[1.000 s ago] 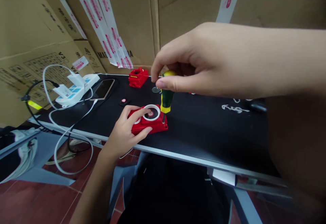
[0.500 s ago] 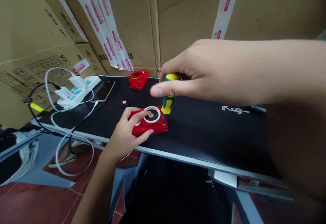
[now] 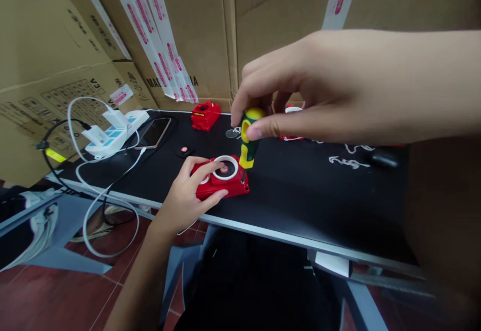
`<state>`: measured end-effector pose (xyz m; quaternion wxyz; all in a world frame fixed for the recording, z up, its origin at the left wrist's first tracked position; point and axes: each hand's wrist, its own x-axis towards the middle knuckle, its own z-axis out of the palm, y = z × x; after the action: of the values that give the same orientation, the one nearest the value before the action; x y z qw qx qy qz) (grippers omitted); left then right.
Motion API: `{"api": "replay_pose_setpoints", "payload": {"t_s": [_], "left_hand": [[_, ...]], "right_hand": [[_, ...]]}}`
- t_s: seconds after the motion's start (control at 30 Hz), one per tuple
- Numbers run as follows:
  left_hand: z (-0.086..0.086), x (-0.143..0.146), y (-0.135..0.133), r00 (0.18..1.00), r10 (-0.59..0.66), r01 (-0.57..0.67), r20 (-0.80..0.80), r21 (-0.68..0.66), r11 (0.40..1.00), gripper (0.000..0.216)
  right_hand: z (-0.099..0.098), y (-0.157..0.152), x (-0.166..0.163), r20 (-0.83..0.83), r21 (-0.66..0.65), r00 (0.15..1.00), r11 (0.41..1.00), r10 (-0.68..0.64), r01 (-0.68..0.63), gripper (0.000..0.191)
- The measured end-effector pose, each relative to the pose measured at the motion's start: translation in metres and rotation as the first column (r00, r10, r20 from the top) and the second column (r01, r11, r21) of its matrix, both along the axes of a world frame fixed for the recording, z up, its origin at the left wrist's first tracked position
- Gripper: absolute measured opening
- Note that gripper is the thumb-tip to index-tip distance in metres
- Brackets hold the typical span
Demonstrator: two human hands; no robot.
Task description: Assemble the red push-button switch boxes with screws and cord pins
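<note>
A flat red device (image 3: 225, 183) with a white ring on top lies near the front edge of the black table (image 3: 300, 195). My left hand (image 3: 188, 195) grips its left end, with the index finger on top and the thumb at the front. My right hand (image 3: 319, 93) pinches the top of a green and yellow screwdriver (image 3: 247, 143). The screwdriver stands nearly upright with its tip at the device's right corner.
A second red device (image 3: 205, 114) and a phone (image 3: 154, 133) lie at the table's far left, beside a white power strip (image 3: 112, 133) with chargers and looping cables. A small black round part (image 3: 183, 150) lies between them. Cardboard boxes (image 3: 210, 30) wall the back.
My right hand's fingers have shifted round the screwdriver's top, the thumb moving across its head. The left hand and the red device have stayed in place.
</note>
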<state>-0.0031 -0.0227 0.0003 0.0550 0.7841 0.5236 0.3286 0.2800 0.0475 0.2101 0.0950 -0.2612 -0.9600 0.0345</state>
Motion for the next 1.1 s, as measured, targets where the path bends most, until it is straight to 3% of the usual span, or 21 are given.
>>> {"api": "replay_pose_setpoints", "payload": {"t_s": [0.3,0.47,0.6,0.67,0.73,0.87,0.93,1.03,1.1], "left_hand": [[0.001,0.001,0.0,1.0,0.011,-0.011,0.0,0.005,1.0,0.052],[0.001,0.002,-0.001,1.0,0.008,-0.008,-0.004,0.011,1.0,0.051],[0.0,0.002,-0.001,1.0,0.014,-0.014,0.009,-0.001,1.0,0.051],[-0.001,0.002,-0.001,1.0,0.012,-0.012,0.015,-0.002,1.0,0.05],[-0.001,0.001,0.0,1.0,0.008,-0.008,0.019,-0.004,1.0,0.048],[-0.001,0.001,0.0,1.0,0.006,-0.006,0.027,-0.007,1.0,0.047],[-0.001,0.0,0.0,1.0,0.004,-0.004,0.026,-0.002,1.0,0.047],[-0.001,0.0,0.0,1.0,0.001,-0.001,0.017,0.006,1.0,0.048],[-0.001,0.0,0.0,1.0,-0.001,0.001,0.013,0.006,1.0,0.048]], "right_hand": [[-0.017,-0.002,-0.029,-0.034,0.198,0.997,0.978,0.072,-0.064,0.026],[-0.021,-0.004,-0.036,-0.046,0.26,0.998,0.965,-0.037,0.047,0.034],[-0.014,-0.006,-0.027,0.035,0.18,0.988,0.973,-0.152,0.143,0.046],[-0.009,-0.004,-0.017,0.06,0.117,0.982,0.978,-0.18,0.172,0.042],[-0.003,0.001,-0.005,0.038,0.079,0.989,0.987,-0.14,0.137,0.027],[0.002,0.01,0.015,-0.039,0.027,0.994,0.994,0.103,-0.102,0.031],[0.003,0.013,0.019,-0.057,0.053,0.985,0.986,0.163,-0.16,0.029],[0.002,0.015,0.02,-0.043,0.084,0.984,0.982,0.175,-0.171,0.028],[0.001,0.013,0.017,-0.024,0.045,0.995,0.995,0.095,-0.094,0.028]]}}
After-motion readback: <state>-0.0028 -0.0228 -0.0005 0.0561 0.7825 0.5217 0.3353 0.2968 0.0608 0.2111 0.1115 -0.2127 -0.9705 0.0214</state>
